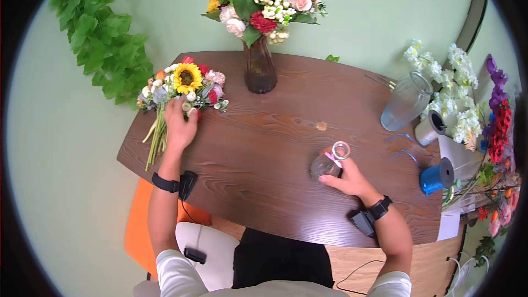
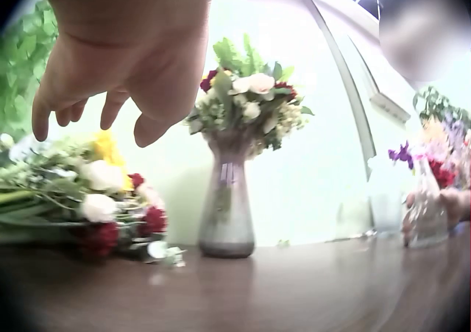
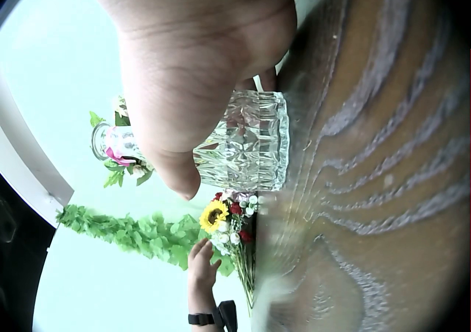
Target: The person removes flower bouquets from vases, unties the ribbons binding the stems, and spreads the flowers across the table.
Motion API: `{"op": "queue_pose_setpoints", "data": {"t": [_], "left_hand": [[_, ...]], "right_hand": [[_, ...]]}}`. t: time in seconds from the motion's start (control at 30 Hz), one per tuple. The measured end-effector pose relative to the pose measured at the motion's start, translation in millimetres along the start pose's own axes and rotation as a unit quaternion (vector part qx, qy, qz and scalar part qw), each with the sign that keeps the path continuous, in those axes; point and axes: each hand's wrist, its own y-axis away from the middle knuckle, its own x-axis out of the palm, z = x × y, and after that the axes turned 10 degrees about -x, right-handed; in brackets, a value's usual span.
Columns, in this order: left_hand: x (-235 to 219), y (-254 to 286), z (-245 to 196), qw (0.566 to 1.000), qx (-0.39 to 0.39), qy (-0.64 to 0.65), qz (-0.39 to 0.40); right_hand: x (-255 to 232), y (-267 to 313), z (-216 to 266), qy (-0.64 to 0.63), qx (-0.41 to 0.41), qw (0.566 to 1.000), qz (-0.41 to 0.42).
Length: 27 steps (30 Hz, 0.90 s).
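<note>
In the head view, my left hand point(image 1: 180, 127) is over a bouquet point(image 1: 187, 78) lying at the table's left end. Seen from the left wrist, that hand point(image 2: 132, 59) has its fingers spread and hanging down above the flowers point(image 2: 100, 207), gripping nothing. My right hand point(image 1: 353, 180) grips a small clear glass vase point(image 1: 319, 169) with a pink ribbon at its neck. From the right wrist, thumb and palm of the hand point(image 3: 199, 74) lie across the ribbed glass point(image 3: 257, 144), its other fingers mostly hidden. The vase stands upright on the table.
A tall dark vase point(image 1: 260, 71) full of flowers stands at the back. On the right are a bluish glass vase point(image 1: 406, 102), a white spool point(image 1: 427, 132), a blue ribbon spool point(image 1: 433, 178) and loose flower stems. Leafy garland point(image 1: 104, 38) hangs at left.
</note>
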Motion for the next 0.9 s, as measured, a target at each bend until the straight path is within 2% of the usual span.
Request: {"op": "queue_pose_setpoints", "data": {"t": [0.03, 0.07, 0.1, 0.17, 0.2, 0.27, 0.3, 0.37, 0.43, 0.5, 0.6, 0.7, 0.77, 0.83, 0.87, 0.9], "left_hand": [[7.2, 1.8, -12.1, 0.997, 0.031, 0.061, 0.035], [9.5, 8.1, -37.8, 0.971, -0.05, 0.188, 0.137], [12.0, 14.4, -63.1, 0.913, -0.128, 0.31, 0.234], [40.0, 23.1, -79.6, 0.853, -0.102, 0.402, 0.316], [48.2, 28.5, -86.9, 0.849, -0.105, 0.414, 0.31], [55.8, 37.2, -110.4, 0.747, -0.19, 0.457, 0.444], [65.2, 41.6, -112.4, 0.738, -0.191, 0.474, 0.441], [80.5, 48.2, -111.7, 0.719, -0.184, 0.458, 0.489], [87.8, 54.7, -107.4, 0.719, -0.184, 0.474, 0.474], [86.7, 56.6, -98.5, 0.728, -0.187, 0.481, 0.451], [88.6, 59.4, -90.4, 0.733, -0.179, 0.502, 0.423], [94.5, 60.3, -89.7, 0.736, -0.158, 0.501, 0.428], [95.2, 61.0, -89.5, 0.761, -0.113, 0.476, 0.426], [93.2, 60.6, -91.2, 0.772, -0.104, 0.47, 0.416], [95.8, 60.5, -90.2, 0.771, -0.099, 0.471, 0.416], [98.3, 60.2, -89.0, 0.771, -0.093, 0.472, 0.418]], "right_hand": [[-0.7, 0.1, 0.9, 0.01, 0.002, 1.0, 0.003], [-1.2, -0.3, 2.0, 0.02, 0.005, 1.0, 0.01], [-1.8, -1.1, 2.7, 0.031, 0.008, 0.999, 0.018], [0.2, 1.6, 0.3, 0.035, 0.02, 0.999, 0.026], [2.1, 3.4, -2.0, 0.032, 0.017, 0.999, 0.007], [1.6, 3.3, -0.6, 0.047, 0.017, 0.999, -0.009], [1.0, 2.7, 3.5, 0.063, 0.023, 0.998, 0.0], [1.9, 0.3, 9.6, 0.103, 0.033, 0.994, -0.011], [0.8, -2.1, 1.8, 0.085, 0.045, 0.995, -0.005], [-0.9, -15.3, -5.1, 0.137, 0.051, 0.989, -0.03], [-17.1, -53.5, -42.0, 0.075, 0.028, 0.994, -0.078], [-39.4, -100.4, -61.5, 0.1, 0.016, 0.987, -0.122], [-55.8, -121.6, -82.9, 0.104, 0.034, 0.984, -0.137], [-70.1, -136.7, -111.8, 0.151, -0.001, 0.964, -0.219], [-73.3, -140.7, -113.4, 0.109, 0.058, 0.967, -0.222], [-73.6, -141.9, -116.3, 0.108, 0.054, 0.968, -0.219]]}}
